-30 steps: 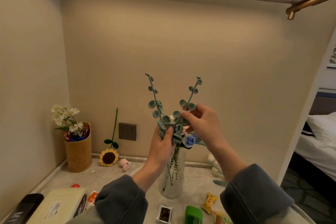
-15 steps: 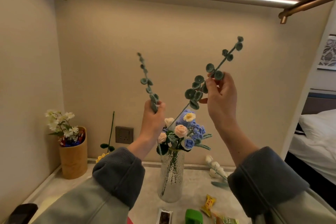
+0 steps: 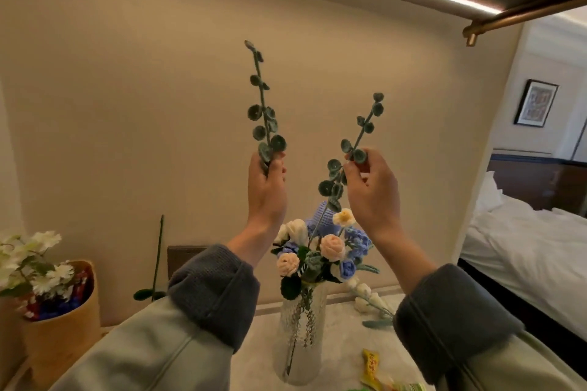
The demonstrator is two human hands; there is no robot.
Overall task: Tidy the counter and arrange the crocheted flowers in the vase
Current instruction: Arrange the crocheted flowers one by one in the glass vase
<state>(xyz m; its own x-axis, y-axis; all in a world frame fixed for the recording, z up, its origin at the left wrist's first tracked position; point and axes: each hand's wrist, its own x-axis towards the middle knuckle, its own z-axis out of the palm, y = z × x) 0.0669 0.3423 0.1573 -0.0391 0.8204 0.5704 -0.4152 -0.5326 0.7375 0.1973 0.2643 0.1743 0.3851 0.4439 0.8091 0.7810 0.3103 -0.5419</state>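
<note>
A clear textured glass vase (image 3: 301,333) stands on the counter and holds a bunch of crocheted flowers (image 3: 320,251) in pink, white and blue. High above it my left hand (image 3: 266,187) grips the lower end of one green crocheted leaf stem (image 3: 263,114), held upright. My right hand (image 3: 371,190) pinches a second green leaf stem (image 3: 352,149), which tilts right; its lower end runs down into the bouquet. A white crocheted flower sprig (image 3: 368,298) lies on the counter behind the vase on the right.
A tan pot (image 3: 63,327) with white flowers stands at the left wall. A green stem (image 3: 157,260) leans on the back wall by a wall socket (image 3: 181,255). Yellow and green snack packets (image 3: 371,365) lie front right. A bed (image 3: 524,247) lies beyond the counter.
Both hands rose from the vase mouth, each lifting a green leaf stem clear. Since half a second ago the right stem has come lower and more upright; the view has tilted up and right.
</note>
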